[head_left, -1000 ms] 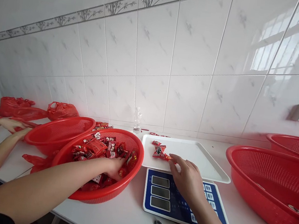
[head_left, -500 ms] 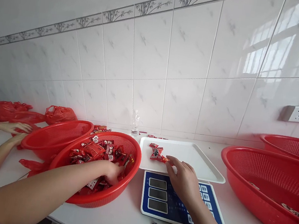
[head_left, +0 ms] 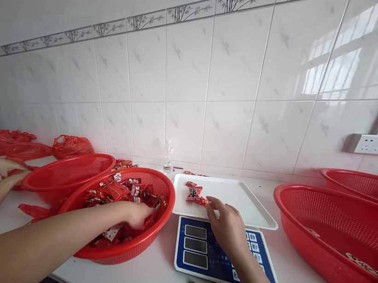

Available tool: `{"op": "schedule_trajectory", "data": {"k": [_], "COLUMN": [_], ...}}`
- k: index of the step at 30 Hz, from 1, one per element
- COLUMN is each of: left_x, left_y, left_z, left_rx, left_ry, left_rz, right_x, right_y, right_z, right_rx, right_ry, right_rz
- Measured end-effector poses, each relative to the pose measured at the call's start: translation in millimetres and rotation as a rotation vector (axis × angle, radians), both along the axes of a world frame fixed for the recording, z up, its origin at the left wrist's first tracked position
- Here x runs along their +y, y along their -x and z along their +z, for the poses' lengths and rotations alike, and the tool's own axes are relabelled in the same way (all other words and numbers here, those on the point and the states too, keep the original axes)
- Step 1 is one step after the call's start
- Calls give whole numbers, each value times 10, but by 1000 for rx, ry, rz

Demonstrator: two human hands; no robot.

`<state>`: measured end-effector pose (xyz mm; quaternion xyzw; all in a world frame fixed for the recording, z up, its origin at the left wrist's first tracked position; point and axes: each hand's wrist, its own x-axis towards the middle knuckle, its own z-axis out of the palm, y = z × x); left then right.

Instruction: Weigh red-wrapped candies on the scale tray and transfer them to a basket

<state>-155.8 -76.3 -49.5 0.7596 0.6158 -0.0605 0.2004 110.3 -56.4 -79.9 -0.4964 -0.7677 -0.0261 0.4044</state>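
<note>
Hovering right hand (head_left: 224,222): fingers curled narrow, tips at the right end of a small red packet (head_left: 204,201); whether they pinch it, I cannot tell.
Left hand (head_left: 140,216): down in the packet basket (head_left: 140,249) at that basket's 3 o'clock, fingers hidden among mixed red packets (head_left: 116,191), so I cannot tell what they hold.
Packets on white tray (head_left: 246,205): the small red packet lies at the tray's 9 o'clock beside a larger packet (head_left: 193,193) with a bold black character, and a little packet (head_left: 191,184) sits just past that at 10 o'clock.
Handling: probably light, with slick, crinkly film; the contents may be brittle, so a hard squeeze could crush them.
Where to hold: the flat ends look like the safest pinch; the fuller middle suits only gentle pressure.
White tray: shallow, low-rimmed, just beyond the keypad of the blue scale (head_left: 221,266).
Packet basket: heaped with the mixed red packets.
Next basket (head_left: 77,168): red mesh, at the packet basket's 10 o'clock, near a co-worker's hands (head_left: 4,166) and red plastic bags (head_left: 73,147).
Large right basket (head_left: 295,234): at the view's 4 o'clock, holding a pale, dark-spotted piece (head_left: 363,263) I cannot identify.
</note>
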Motion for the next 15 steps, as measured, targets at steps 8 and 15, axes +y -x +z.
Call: {"op": "schedule_trajectory", "data": {"k": [8, 15], "left_x": [287, 536], "left_y": [-67, -703], "left_z": [651, 765], "left_rx": [-335, -456], "left_ry": [-247, -273], "left_rz": [148, 200], "right_x": [-13, 0], "right_y": [11, -2], "right_z": [18, 10], "right_rx": [26, 41], "right_ry": [-11, 2], "right_rz": [-3, -5]}}
